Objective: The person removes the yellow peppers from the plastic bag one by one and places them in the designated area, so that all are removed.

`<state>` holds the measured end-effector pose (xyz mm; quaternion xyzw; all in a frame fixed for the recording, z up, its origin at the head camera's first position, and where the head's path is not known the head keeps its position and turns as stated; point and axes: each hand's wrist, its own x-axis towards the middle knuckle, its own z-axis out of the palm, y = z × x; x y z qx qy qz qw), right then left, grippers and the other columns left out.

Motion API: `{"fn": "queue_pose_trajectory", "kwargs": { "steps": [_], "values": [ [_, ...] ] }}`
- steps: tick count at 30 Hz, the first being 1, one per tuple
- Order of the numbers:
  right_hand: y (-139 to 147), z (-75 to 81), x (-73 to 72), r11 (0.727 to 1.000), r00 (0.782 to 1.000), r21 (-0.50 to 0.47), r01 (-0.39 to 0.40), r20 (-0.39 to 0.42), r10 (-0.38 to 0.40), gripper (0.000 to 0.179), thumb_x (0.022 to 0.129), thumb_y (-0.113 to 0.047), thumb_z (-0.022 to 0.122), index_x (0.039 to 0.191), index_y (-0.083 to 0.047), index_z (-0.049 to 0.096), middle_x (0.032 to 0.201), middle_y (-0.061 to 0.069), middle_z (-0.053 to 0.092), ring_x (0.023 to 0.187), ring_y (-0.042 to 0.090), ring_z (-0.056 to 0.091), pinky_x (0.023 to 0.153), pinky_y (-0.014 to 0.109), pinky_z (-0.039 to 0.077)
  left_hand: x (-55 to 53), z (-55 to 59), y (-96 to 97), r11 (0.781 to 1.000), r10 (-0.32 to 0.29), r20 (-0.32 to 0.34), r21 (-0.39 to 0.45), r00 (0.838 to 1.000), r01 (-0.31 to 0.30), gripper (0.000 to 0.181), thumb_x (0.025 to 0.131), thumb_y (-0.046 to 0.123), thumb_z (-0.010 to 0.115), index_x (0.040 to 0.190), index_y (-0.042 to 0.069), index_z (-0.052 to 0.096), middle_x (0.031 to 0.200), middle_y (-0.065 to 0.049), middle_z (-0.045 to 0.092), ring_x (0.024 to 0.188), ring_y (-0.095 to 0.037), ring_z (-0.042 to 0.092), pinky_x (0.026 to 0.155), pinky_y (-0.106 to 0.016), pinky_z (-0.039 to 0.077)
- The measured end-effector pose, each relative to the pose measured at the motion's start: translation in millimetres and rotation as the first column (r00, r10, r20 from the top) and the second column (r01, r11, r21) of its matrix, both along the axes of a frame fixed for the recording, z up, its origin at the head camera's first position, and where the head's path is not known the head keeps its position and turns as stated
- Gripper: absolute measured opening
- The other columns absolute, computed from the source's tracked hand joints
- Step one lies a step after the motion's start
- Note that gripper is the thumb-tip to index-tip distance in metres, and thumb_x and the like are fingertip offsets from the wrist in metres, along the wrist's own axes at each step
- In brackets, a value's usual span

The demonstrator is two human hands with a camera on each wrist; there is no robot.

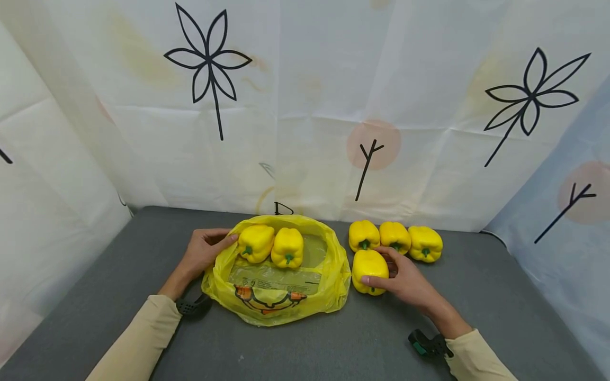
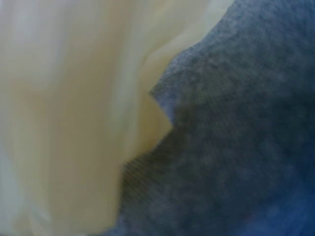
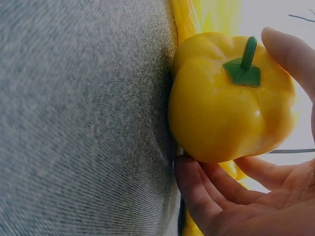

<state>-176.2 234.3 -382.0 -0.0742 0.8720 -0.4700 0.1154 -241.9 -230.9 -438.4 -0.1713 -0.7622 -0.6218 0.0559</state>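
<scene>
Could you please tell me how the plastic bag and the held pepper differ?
The plastic bag is thin and crumpled, while the held pepper is rounded and smooth. The plastic bag spreads much wider than the held pepper. The plastic bag bears an orange-and-black print; the held pepper has a green stem. Both are yellow.

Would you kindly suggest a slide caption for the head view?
Left hand holds an open yellow bag containing two yellow peppers; right hand grips a third pepper near three other peppers.

A glossy, green-stemmed yellow pepper (image 1: 369,269), gripped by the right hand (image 1: 411,279), is just beside an open yellow bag (image 1: 337,296) containing two peppers (image 1: 256,242), with three peppers (image 1: 394,235) lined up behind.
</scene>
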Motion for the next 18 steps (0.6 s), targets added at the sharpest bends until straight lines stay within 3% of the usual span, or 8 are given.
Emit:
{"fn": "queue_pose_trajectory", "kwargs": {
  "steps": [10, 18],
  "values": [
    [-1.3, 1.9, 0.8, 1.0, 1.0, 0.009, 0.012, 0.007, -0.012, 0.087, 0.089, -0.035, 0.081, 0.154, -0.002, 0.034, 0.145, 0.023, 0.047, 0.122, 0.037, 0.057, 0.085, 0.043, 0.057, 0.4, 0.8, -0.1, 1.0, 0.007, 0.0, -0.014, 1.0, -0.007, 0.031, 0.1, 0.015, 0.068, 0.123, -0.006, 0.071, 0.107, 0.0, 0.076, 0.088, -0.014, 0.073, 0.073, -0.031, 0.062],
    [2.4, 6.2, 0.0, 1.0, 1.0, 0.006, 0.012, -0.002, -0.012, 0.09, 0.089, -0.037, 0.081, 0.155, -0.002, 0.033, 0.152, 0.024, 0.042, 0.13, 0.042, 0.051, 0.093, 0.047, 0.056, 0.1, 0.4, -0.1, 1.0, 0.008, 0.0, -0.006, 1.0, -0.008, 0.031, 0.1, 0.013, 0.068, 0.123, -0.007, 0.07, 0.106, 0.0, 0.076, 0.088, -0.014, 0.073, 0.073, -0.031, 0.062]
  ]
}}
